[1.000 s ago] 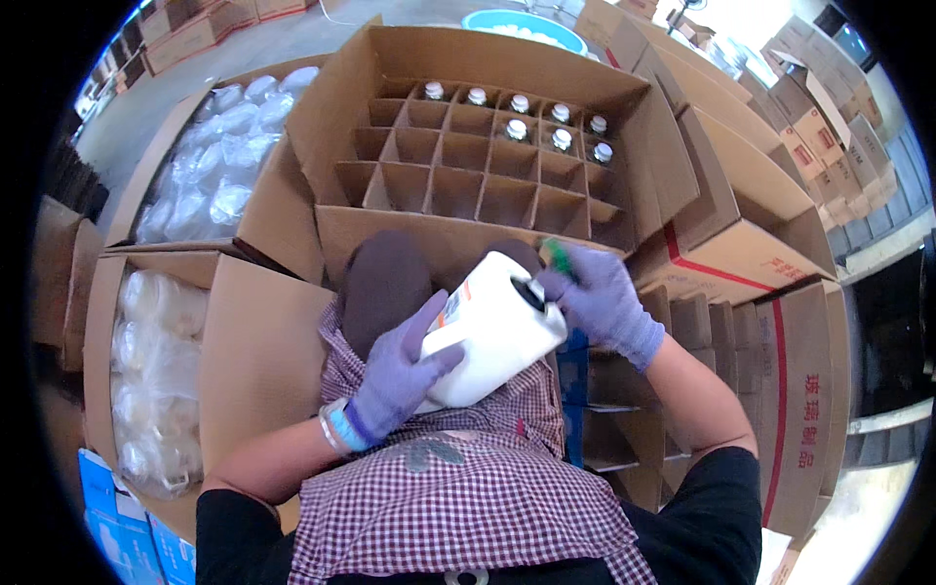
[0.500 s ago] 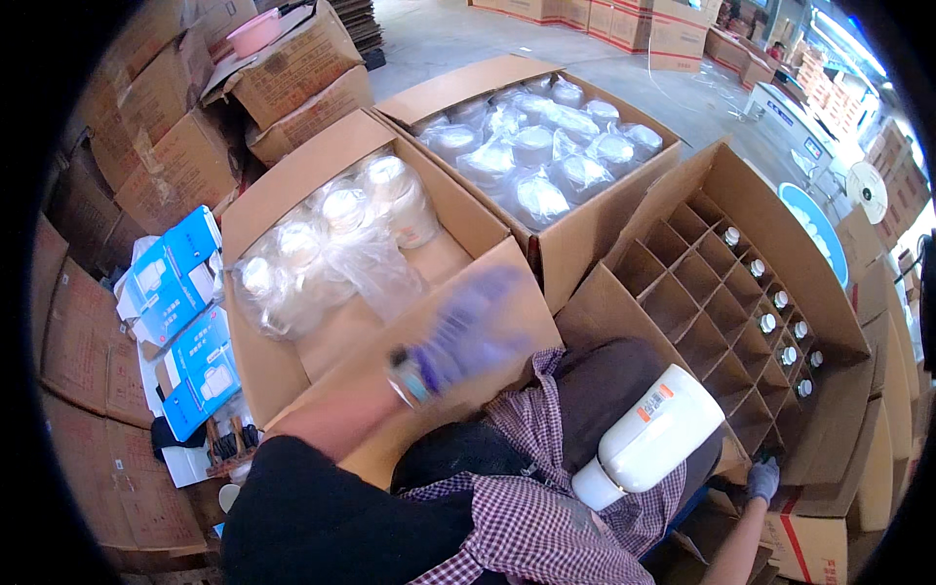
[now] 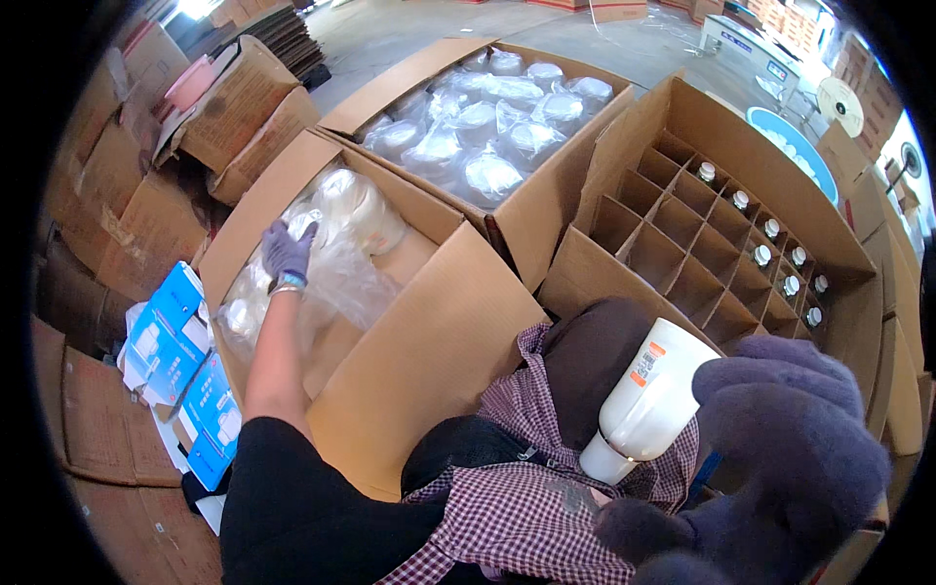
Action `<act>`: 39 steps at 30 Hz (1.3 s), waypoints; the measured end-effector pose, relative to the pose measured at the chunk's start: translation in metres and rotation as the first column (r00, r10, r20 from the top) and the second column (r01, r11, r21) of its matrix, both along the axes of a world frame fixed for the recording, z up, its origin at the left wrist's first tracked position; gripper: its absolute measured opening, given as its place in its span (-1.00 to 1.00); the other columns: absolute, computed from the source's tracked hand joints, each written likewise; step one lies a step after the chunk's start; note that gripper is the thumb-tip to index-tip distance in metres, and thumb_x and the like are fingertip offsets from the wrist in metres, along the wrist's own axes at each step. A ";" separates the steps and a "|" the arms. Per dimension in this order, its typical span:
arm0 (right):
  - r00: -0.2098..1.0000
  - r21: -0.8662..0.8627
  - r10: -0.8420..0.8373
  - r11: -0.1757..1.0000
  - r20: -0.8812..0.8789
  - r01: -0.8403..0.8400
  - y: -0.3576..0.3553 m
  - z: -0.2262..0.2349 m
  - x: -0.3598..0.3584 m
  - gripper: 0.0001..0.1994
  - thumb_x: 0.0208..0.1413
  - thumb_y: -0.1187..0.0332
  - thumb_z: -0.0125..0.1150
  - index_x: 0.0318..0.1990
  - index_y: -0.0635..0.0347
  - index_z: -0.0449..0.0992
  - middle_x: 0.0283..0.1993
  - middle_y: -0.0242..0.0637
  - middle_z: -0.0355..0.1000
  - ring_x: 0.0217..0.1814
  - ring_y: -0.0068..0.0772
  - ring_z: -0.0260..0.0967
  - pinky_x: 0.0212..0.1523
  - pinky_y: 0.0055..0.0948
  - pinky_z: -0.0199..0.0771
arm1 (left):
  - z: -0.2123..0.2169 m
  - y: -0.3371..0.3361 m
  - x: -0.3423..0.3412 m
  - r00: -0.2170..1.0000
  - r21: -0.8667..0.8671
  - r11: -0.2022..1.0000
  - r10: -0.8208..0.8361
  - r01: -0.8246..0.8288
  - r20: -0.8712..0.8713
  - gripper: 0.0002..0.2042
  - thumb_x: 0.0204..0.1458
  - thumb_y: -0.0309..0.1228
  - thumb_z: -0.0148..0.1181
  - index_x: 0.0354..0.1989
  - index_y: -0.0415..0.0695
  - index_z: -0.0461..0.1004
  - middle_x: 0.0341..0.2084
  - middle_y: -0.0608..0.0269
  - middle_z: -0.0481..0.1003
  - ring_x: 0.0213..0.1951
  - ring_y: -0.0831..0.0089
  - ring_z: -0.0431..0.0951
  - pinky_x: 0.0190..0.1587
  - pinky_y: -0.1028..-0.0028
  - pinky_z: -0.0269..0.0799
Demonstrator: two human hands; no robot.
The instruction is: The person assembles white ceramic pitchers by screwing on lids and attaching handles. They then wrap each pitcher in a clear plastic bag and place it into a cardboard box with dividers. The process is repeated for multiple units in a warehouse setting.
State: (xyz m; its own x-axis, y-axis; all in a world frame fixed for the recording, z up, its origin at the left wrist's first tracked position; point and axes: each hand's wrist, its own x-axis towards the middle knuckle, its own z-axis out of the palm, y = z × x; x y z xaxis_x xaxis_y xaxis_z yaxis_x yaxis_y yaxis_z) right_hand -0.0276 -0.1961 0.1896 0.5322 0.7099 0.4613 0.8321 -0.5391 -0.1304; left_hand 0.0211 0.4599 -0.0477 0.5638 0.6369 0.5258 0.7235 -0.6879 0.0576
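My left hand (image 3: 288, 253), in a purple-grey glove, reaches into the left carton (image 3: 429, 312). Its thumb stands away from the fingers as it touches the white containers in clear plastic bags (image 3: 356, 210); any grip on the plastic is not visible. Close in at the lower right is my right hand (image 3: 780, 448), gloved too, its thumb and bent fingers apart and nothing seen between them. Beside it, across my lap, lies a white flask-like vessel (image 3: 648, 400) with an orange and white label and a narrower end toward me.
Bagged containers fill a second carton (image 3: 561, 190) behind. At right, a carton with cardboard dividers (image 3: 697, 229) holds several white-capped bottles (image 3: 762, 255) along its far-right cells. Flat blue-white boxes (image 3: 171, 327) lie left of the cartons. A blue tub (image 3: 795, 151) stands beyond.
My left hand has swung from over the near flap into the left carton. My right hand has come up from beside the divided carton toward the camera. The view has shifted.
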 end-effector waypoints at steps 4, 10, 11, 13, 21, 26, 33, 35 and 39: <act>0.996 -0.064 0.008 0.998 -0.085 -0.013 0.002 0.009 -0.013 -0.60 -0.01 0.37 0.39 0.02 0.20 0.48 0.00 -0.08 0.41 0.03 -0.13 0.43 0.09 -0.15 0.45 | 0.020 -0.029 0.055 0.988 -0.008 0.999 -0.032 0.031 -0.150 -0.18 -0.14 0.36 0.29 0.04 -0.17 0.41 -0.03 -0.06 0.49 0.02 -0.02 0.54 0.03 0.06 0.48; 0.974 -0.001 -0.111 0.994 -0.196 0.113 -0.013 -0.003 -0.011 -0.60 -0.04 0.34 0.42 -0.01 0.17 0.50 -0.01 -0.10 0.44 0.04 -0.15 0.45 0.09 -0.15 0.46 | -0.022 0.056 0.112 0.961 -0.155 0.988 -0.060 0.018 -0.269 -0.41 0.09 0.14 0.15 0.06 -0.14 0.47 0.06 -0.16 0.53 0.07 -0.11 0.55 0.11 0.08 0.47; 0.972 -0.003 -0.125 0.992 -0.199 0.127 -0.013 -0.003 -0.015 -0.60 -0.04 0.33 0.42 -0.02 0.16 0.50 -0.01 -0.11 0.45 0.04 -0.15 0.45 0.09 -0.15 0.46 | -0.024 0.053 0.125 0.950 -0.187 0.981 -0.100 0.045 -0.295 -0.47 0.13 0.07 0.13 0.05 -0.14 0.49 0.07 -0.12 0.54 0.07 -0.11 0.56 0.10 0.08 0.48; 0.978 -0.013 -0.112 0.994 -0.177 0.112 -0.012 0.003 -0.018 -0.60 -0.05 0.32 0.43 -0.03 0.15 0.51 -0.02 -0.12 0.46 0.04 -0.16 0.46 0.09 -0.15 0.47 | -0.012 0.056 0.148 0.941 -0.110 0.988 -0.134 0.105 -0.309 -0.66 0.19 -0.15 0.08 -0.06 -0.13 0.57 -0.03 -0.03 0.59 -0.04 -0.03 0.60 0.05 0.14 0.51; 0.966 0.006 -0.162 0.986 -0.202 0.166 -0.019 0.027 -0.047 -0.60 -0.10 0.28 0.47 -0.07 0.11 0.53 -0.04 -0.15 0.49 0.04 -0.18 0.49 0.09 -0.14 0.48 | 0.209 -0.067 0.126 0.098 -0.104 0.073 -0.958 0.992 0.268 -0.68 0.21 -0.53 0.18 0.14 -0.23 0.46 0.11 0.07 0.51 0.07 0.28 0.56 0.16 0.27 0.51; 0.993 0.444 0.020 0.893 0.115 -0.069 -0.003 -0.054 0.046 -0.51 -0.20 0.40 0.51 -0.02 0.17 0.53 -0.04 -0.10 0.49 -0.06 -0.12 0.51 -0.08 -0.14 0.51 | 0.262 -0.162 0.093 -0.289 0.024 -0.443 -0.542 0.896 0.789 -0.54 0.17 -0.60 0.18 0.27 -0.22 0.33 0.21 0.03 0.44 0.19 0.17 0.48 0.30 0.14 0.40; 0.906 0.688 -0.375 0.712 0.199 0.143 0.020 -0.116 0.125 0.04 -0.24 0.18 0.59 0.43 0.04 0.05 0.51 0.12 -0.16 0.52 0.31 -0.16 0.45 0.12 0.02 | 0.271 -0.387 0.161 -0.090 0.212 -0.971 0.222 -0.114 0.971 -0.36 0.30 0.07 -0.24 0.42 -0.08 0.17 0.39 0.04 0.22 0.43 0.04 0.14 0.48 -0.19 -0.24; 0.814 0.777 -0.551 0.589 0.186 0.221 0.009 -0.097 0.140 -0.14 -0.17 0.19 0.52 0.34 0.07 0.21 0.30 0.06 0.24 0.33 0.11 0.21 0.33 -0.01 0.20 | 0.269 -0.432 0.172 0.036 0.270 -0.940 0.269 -0.209 0.962 -0.37 0.31 0.05 -0.26 0.43 -0.08 0.17 0.40 0.02 0.20 0.43 0.02 0.13 0.48 -0.21 -0.23; 0.871 0.822 -0.439 0.397 -0.221 0.408 -0.038 -0.077 0.169 -0.64 -0.06 0.36 0.38 -0.06 0.22 0.54 -0.21 -0.19 0.59 -0.23 -0.29 0.54 -0.09 -0.33 0.50 | 0.249 -0.492 0.199 0.125 0.226 -0.928 0.197 -0.296 0.972 -0.27 0.29 0.19 -0.17 0.43 -0.14 0.14 0.39 -0.02 0.21 0.40 0.01 0.19 0.42 -0.10 0.04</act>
State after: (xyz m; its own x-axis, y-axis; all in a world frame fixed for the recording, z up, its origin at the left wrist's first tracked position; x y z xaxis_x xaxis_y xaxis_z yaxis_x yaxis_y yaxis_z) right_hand 0.1417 -0.2343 0.1127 0.6273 -0.3235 0.7084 0.5405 -0.4740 -0.6951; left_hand 0.2197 -0.0321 0.2011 0.3796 -0.6465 0.6617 0.3488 0.7625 0.5449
